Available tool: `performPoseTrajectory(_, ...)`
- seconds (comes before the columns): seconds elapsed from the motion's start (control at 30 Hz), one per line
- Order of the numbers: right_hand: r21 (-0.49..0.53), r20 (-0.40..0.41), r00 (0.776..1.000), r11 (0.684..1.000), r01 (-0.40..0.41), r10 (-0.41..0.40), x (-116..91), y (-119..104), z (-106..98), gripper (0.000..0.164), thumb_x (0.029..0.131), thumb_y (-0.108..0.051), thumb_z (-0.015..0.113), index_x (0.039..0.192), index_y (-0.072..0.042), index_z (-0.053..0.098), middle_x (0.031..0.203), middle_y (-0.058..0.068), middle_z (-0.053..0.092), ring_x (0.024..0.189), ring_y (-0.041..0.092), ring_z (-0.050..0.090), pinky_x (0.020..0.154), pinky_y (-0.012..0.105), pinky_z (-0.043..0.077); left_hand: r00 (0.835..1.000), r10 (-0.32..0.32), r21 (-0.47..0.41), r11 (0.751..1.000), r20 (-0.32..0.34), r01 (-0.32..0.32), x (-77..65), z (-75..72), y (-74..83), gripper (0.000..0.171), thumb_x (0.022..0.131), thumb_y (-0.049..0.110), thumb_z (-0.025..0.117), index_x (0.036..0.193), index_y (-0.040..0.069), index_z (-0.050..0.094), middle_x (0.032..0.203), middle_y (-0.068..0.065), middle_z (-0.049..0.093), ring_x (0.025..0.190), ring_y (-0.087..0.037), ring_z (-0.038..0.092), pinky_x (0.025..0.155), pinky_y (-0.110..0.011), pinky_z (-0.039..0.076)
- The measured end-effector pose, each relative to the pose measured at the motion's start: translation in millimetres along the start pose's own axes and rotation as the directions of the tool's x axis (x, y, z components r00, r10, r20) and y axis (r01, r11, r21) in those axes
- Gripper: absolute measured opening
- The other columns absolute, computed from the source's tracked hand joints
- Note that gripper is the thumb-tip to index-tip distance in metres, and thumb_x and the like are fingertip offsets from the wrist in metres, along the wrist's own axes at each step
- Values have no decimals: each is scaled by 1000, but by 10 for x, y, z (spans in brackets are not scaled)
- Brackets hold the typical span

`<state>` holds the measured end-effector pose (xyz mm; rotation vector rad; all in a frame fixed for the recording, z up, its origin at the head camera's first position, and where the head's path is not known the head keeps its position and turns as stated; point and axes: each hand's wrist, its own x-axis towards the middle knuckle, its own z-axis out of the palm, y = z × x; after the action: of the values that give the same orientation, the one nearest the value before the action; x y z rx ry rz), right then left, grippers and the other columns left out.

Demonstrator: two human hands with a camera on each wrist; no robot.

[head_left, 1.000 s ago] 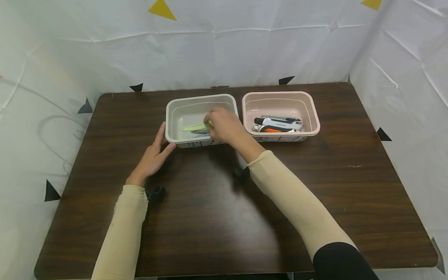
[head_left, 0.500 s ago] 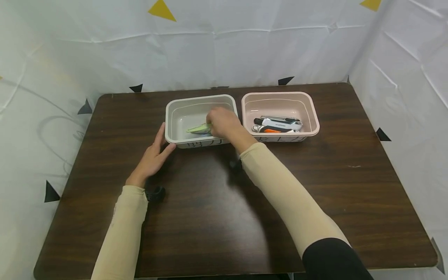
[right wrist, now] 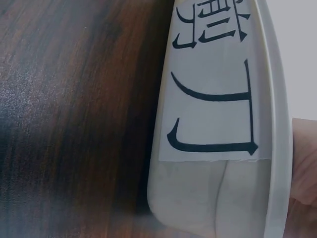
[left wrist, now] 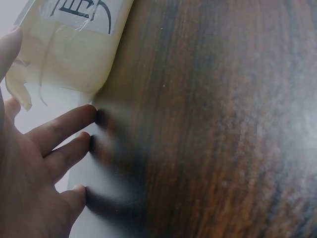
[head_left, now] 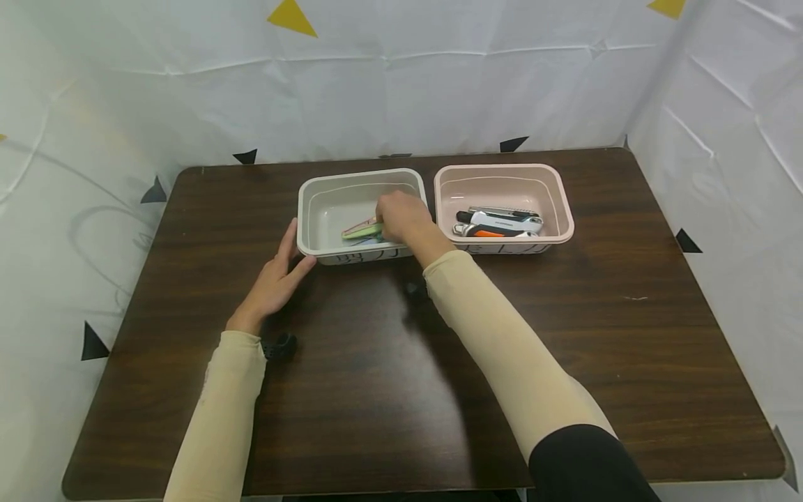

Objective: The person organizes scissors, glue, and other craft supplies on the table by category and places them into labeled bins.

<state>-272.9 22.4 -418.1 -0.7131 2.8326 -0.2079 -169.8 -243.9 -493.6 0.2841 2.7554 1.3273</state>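
Note:
My left hand has its fingers spread along the left side of a light grey plastic bin, thumb at the front corner. In the left wrist view its fingertips come close to the tabletop. My right hand reaches down inside that bin, curled at the right end of green scissors; its fingertips are hidden. Just behind the green pair shows a red-edged tip, with bluish pieces below. The right wrist view shows the bin's front paper label, with large black characters.
Just right of the grey bin stands a pink bin. Several utility knives lie in it, among them a white one and one with orange. Both bins stand toward the back of a dark wooden table; white sheeting rises behind.
My right hand has shifted slightly right inside the grey bin, and the green scissors have slid right with it. The red-edged tip has come into sight. My left hand has stayed put.

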Motion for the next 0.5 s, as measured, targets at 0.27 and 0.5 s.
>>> performPoseTrajectory(0.27, 5, -10, 1000, 1000, -6, 6, -13, 17, -2, 28, 85, -6, 62, 106, -16, 78, 107, 2, 71, 93, 21, 62, 83, 40, 51, 1000, -6, -2, 1000, 3, 6, 2, 2, 6, 76, 100, 47, 51, 154, 48, -2, 150, -5, 44, 144, -31, 26, 109, -64, 17)
performPoseTrajectory(0.5, 24, -37, 999, 1000, 8, -7, -64, 36, -32, 26, 88, -9, 60, 107, -16, 77, 104, 0, 70, 93, 20, 62, 84, 40, 50, 1000, -4, 0, 1000, 0, 4, 4, -2, 4, 77, 100, 47, 52, 156, 44, -1, 150, -5, 44, 143, -30, 28, 110, -63, 19)
